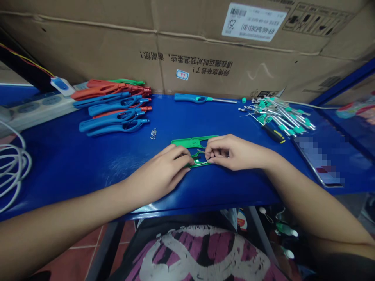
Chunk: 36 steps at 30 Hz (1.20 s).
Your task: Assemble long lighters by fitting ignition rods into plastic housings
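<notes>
Two green lighter shell halves lie at the front middle of the blue table. The far half (pixel 187 142) rests with its inner side up, its right end partly behind my right hand (pixel 224 152). My left hand (pixel 174 166) has closed fingers on the left end of the near half (pixel 202 159), covering much of it. Between my hands a thin pale wire (pixel 202 163) crosses the near half. The fingers of my right hand are pinched together at that wire, over the shell's right end; their tips are partly hidden.
Blue and orange lighter shells (pixel 114 121) are piled at left, near small screws (pixel 153 133). An assembled blue lighter (pixel 205 98) lies at the back. Metal lighter tubes (pixel 281 115), a screwdriver (pixel 274 134) and a phone (pixel 319 162) are at right. A cardboard box (pixel 117 47) stands behind.
</notes>
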### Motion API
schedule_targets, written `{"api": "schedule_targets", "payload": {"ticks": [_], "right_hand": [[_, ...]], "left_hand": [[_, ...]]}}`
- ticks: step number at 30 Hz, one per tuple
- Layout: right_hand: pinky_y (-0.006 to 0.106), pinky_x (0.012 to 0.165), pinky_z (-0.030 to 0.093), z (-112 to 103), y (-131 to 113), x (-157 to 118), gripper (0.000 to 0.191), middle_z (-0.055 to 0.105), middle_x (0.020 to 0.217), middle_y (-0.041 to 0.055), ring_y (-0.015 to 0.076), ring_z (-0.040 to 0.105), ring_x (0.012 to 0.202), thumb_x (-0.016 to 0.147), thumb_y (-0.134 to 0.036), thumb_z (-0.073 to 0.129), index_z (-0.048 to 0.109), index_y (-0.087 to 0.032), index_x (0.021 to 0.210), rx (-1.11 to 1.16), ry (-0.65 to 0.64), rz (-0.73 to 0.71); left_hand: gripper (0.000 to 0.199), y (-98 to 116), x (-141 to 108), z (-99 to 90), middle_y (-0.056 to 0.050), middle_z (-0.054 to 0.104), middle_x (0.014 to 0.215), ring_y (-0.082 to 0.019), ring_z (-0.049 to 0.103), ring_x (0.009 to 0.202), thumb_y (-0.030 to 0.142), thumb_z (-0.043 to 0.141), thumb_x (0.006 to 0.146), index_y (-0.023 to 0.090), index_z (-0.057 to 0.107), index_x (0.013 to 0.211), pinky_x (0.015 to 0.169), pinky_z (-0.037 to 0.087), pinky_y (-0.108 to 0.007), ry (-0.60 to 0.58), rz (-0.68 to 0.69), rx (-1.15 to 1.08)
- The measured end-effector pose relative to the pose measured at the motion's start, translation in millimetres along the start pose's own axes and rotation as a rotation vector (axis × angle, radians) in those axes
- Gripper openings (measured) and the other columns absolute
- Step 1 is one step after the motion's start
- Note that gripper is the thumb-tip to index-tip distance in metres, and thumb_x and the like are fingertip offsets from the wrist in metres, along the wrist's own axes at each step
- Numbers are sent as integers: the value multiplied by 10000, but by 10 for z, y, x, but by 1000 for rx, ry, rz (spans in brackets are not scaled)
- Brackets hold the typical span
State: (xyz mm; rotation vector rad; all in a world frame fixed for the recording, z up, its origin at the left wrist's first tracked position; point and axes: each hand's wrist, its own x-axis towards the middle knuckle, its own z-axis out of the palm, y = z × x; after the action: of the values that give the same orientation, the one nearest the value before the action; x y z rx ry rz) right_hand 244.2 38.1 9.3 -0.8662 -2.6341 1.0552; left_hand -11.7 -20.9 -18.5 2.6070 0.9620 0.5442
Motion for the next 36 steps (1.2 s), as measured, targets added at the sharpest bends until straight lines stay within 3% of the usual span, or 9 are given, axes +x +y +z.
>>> {"api": "schedule_targets", "payload": {"ticks": [3,7,14,26,36], "right_hand": [[228,624,392,4,7,0,62,601,799,1,95,486,663,883,-132,612,654,-155,842,-8,1,-19],[227,626,395,14,-4,4,100,591,787,-6,99,498,662,878,-117,615,675,-157,946,-20,1,-15],[231,631,380,2,-19,-13,150,607,829,2,104,485,675,849,-52,563,652,-166,889,-57,-36,-49],[248,660,403,13,-21,0,159,675,964,42,126,541,728,910,-97,556,655,-173,1010,-43,-49,-50],[257,694,407,19,-26,4,117,661,909,35,136,563,768,926,-106,543,641,-170,932,-66,-48,-52]], "left_hand": [[203,2,-2,-5,-106,611,1136,-245,559,1083,196,477,1028,162,649,1131,960,507,-425,-15,-4,4],[219,7,2,-8,-110,598,1144,-252,548,1084,200,460,1033,164,640,1152,955,505,-439,-32,-1,9],[225,11,0,10,-109,586,1158,-251,544,1096,194,458,1030,176,635,1168,959,502,-435,-29,-10,1],[203,1,11,12,-105,594,1137,-246,547,1090,188,469,1027,165,636,1141,962,505,-424,-15,-8,-16],[217,16,1,0,-107,585,1152,-247,544,1096,198,470,1028,171,638,1163,975,497,-427,-33,-15,-17]]}}
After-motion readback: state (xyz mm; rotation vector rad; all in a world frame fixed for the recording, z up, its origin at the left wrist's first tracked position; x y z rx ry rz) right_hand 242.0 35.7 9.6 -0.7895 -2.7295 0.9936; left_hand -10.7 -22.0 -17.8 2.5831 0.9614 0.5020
